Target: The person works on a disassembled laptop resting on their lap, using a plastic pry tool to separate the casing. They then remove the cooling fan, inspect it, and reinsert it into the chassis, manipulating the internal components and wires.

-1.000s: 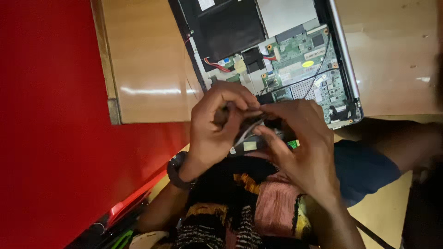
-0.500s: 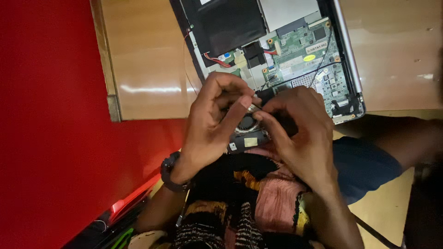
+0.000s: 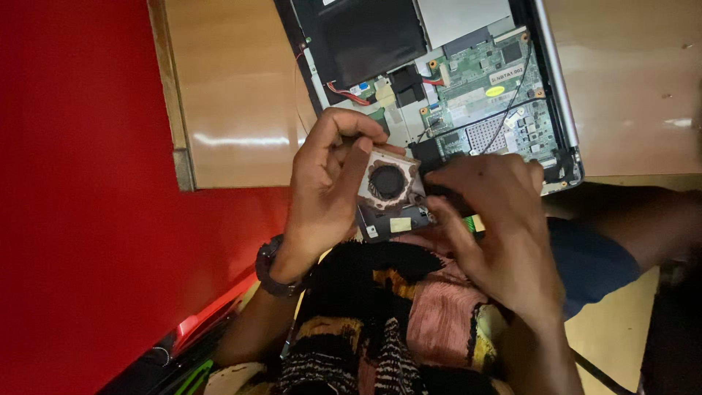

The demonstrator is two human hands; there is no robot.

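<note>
We see the left hand (image 3: 329,190) and right hand (image 3: 493,219), fingers curled, both gripping a cooling fan (image 3: 389,192) at frame centre, just below the opened laptop (image 3: 439,80) on the wooden surface (image 3: 234,95).

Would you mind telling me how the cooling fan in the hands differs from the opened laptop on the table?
The cooling fan is held up off the table between the left hand and right hand; the opened laptop lies flat on the wooden table. The fan is a small squarish part with a round dark rotor; the laptop is far larger, showing a green board and black panel. Both are bare electronics.
</note>
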